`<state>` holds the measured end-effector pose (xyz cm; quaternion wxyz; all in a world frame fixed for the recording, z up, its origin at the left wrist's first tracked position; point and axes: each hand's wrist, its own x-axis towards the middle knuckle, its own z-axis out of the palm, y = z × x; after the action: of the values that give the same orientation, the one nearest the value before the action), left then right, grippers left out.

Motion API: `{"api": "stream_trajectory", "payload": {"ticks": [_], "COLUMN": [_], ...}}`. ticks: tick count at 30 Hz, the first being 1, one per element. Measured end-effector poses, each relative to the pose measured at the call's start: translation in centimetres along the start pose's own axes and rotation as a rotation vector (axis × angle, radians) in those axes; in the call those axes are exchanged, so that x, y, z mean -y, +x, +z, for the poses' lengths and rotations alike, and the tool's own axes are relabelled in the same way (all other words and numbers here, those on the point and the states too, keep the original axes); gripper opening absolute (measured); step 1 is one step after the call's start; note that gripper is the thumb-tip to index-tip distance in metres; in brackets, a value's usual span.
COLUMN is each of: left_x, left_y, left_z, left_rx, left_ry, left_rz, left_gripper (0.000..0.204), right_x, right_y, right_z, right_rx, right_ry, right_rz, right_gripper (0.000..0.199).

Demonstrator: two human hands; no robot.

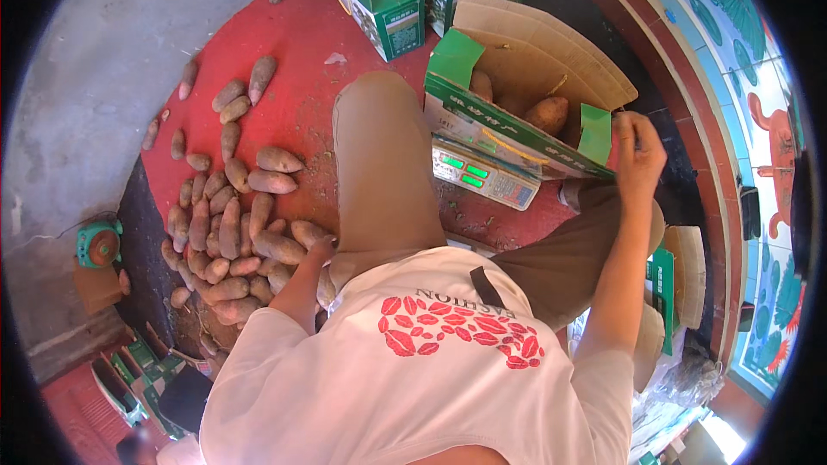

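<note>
My left hand point(321, 251) reaches down beside my left thigh to the near right side of a heap of reddish-brown sweet potatoes point(230, 228). Its fingers are mostly hidden, so any hold on a sweet potato cannot be made out. Ahead on the right, a green and white cardboard box point(508, 125) stands open on a digital scale point(487, 174) with lit green displays. Inside it lie a few sweet potatoes, one large sweet potato point(548, 115) showing clearly. With curled fingers, my right hand point(639, 151) pinches the box's right corner.
More open green boxes point(383, 9) stand at the far edge of the red floor covering point(301, 43). Loose sweet potatoes point(263, 77) lie scattered far left. A teal round device point(101, 244) rests near the grey wall. Another box point(676, 280) is at my right, by the tiled wall.
</note>
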<state>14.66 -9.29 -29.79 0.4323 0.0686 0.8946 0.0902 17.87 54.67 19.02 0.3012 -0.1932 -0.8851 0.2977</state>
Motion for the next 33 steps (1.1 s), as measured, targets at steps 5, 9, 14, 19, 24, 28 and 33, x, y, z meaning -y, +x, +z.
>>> {"api": "stream_trajectory", "payload": {"ticks": [5, 9, 14, 19, 24, 28, 33], "left_x": [0.3, 0.2, 0.1, -0.9, -3.7, -4.5, -14.6], "left_y": [1.3, 1.0, 0.1, -0.6, 0.1, -1.4, -9.7], "left_z": [3.3, 4.8, 6.9, 9.0, 10.4, 9.6, -4.4], "left_rx": [0.039, 0.058, 0.076, 0.083, 0.058, 0.041, 0.083], "left_ry": [-0.053, -0.03, -0.008, -0.003, -0.034, -0.036, 0.551], "left_rz": [0.056, 0.118, 0.185, 0.211, 0.172, 0.125, 0.252], "left_gripper": [0.042, 0.04, 0.039, 0.037, 0.035, 0.034, 0.04], "right_x": [-3.0, -6.1, -8.9, -9.3, -9.5, -10.5, -10.2], "right_y": [0.8, 0.7, -0.9, -0.9, -0.7, -0.5, -1.1], "right_z": [-4.8, -7.0, -7.4, -7.1, -7.6, -7.0, -8.9], "right_rx": [-0.083, -0.124, -0.05, 0.045, 0.124, 0.152, 0.182], "right_ry": [-0.068, -0.213, -0.442, -0.535, -0.596, -0.528, -0.633], "right_rz": [-0.017, 0.042, 0.07, 0.078, 0.101, 0.082, 0.079], "right_gripper": [0.012, 0.015, 0.018, 0.018, 0.019, 0.02, 0.019]}}
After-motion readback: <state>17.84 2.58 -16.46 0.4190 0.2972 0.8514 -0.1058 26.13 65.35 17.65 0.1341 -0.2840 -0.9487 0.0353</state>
